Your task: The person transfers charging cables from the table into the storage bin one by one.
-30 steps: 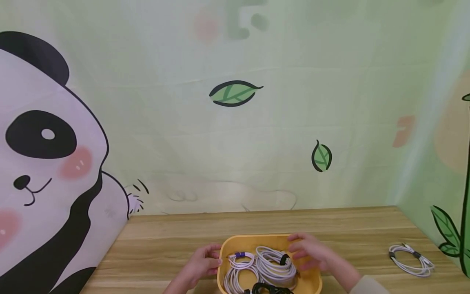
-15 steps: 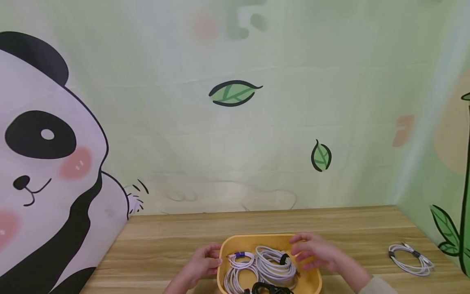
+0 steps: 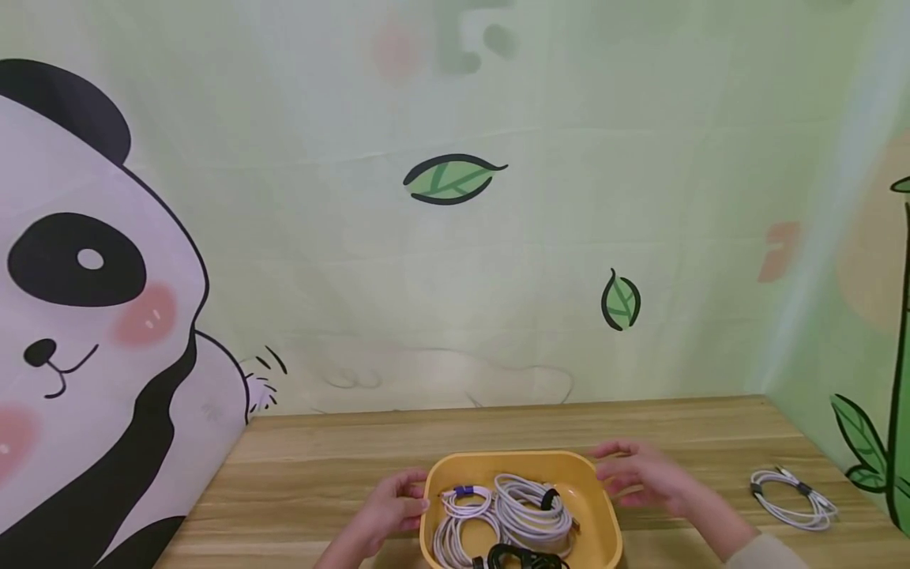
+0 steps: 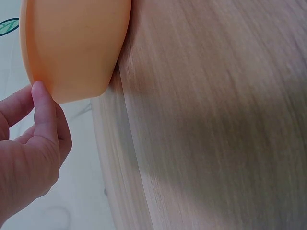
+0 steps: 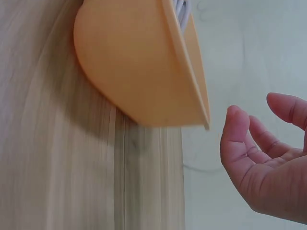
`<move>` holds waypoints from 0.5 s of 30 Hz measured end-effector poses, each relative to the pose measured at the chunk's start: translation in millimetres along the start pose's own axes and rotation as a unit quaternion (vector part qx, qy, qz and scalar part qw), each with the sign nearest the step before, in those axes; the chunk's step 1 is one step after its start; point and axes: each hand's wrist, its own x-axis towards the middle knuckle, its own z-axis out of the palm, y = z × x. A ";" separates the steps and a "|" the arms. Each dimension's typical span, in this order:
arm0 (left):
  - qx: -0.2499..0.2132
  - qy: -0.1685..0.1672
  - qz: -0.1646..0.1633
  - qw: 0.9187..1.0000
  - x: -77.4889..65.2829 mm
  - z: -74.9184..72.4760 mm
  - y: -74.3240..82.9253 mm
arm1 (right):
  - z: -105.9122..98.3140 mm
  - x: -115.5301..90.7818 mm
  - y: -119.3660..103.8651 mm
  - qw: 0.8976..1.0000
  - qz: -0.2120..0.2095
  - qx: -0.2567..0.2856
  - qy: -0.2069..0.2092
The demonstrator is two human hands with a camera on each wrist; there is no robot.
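A yellow storage bin (image 3: pixel 522 460) stands at the front of the table, holding coiled cables. My left hand (image 3: pixel 389 510) is at its left side, and the left wrist view shows thumb and index fingertips pinching the rim. My right hand (image 3: pixel 643 478) is just off the bin's right side, fingers loosely bent and nothing in them; the right wrist view shows a gap to the rim. Inside lie a large white cable coil (image 3: pixel 522 510) with a black strap, a smaller white coil (image 3: pixel 462 521) with a blue tie, and a black cable (image 3: pixel 526 558), cut off by the frame's edge.
Another white cable coil (image 3: pixel 792 498) with dark ties lies on the wooden table (image 3: pixel 320 458) at the right. Behind the table hangs a pale green backdrop (image 3: pixel 498 276) printed with a panda and leaves.
My right hand has moved right, from over the bin's right part to just outside its rim. The left hand and the cables stay where they were.
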 end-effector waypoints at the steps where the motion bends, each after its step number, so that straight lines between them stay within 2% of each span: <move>1: 0.000 0.000 0.000 1.000 0.0 -0.1 0.0 | -2.9 -0.6 0.3 1.000 0.000 -0.002 0.003; 15: -0.001 0.001 0.000 1.000 -0.8 -0.1 1.1 | -34.5 -13.4 5.4 0.999 0.007 -0.025 0.039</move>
